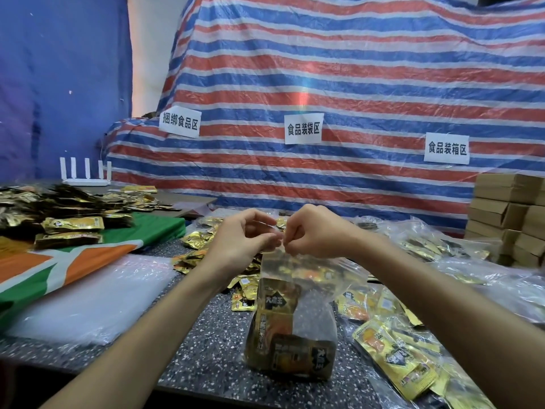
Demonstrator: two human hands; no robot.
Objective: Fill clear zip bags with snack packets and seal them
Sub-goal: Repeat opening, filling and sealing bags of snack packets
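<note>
- Clear zip bag [298,320] stands upright on the speckled table [212,335], near its front edge, with its top edge held up by both hands.
- Gold and black snack packets [277,302] fill the lower part of the bag; the upper part is empty plastic.
- Left hand [241,234] pinches the bag's top strip between thumb and curled fingers.
- Right hand [312,231] pinches the same strip just beside the left hand, fingertips nearly meeting.
- Loose snack packets [200,240] lie scattered across the middle of the table.
- More bagged packets [392,349] lie toward the table's right end.
- A stack of flat empty bags [97,299] lies on the table's left part, next to a green, orange and white cloth [73,261].
- Cardboard boxes [513,219] are piled at the table's far right.
- A red, white and blue striped tarp [324,84] with paper labels [302,129] rises behind the table.
</note>
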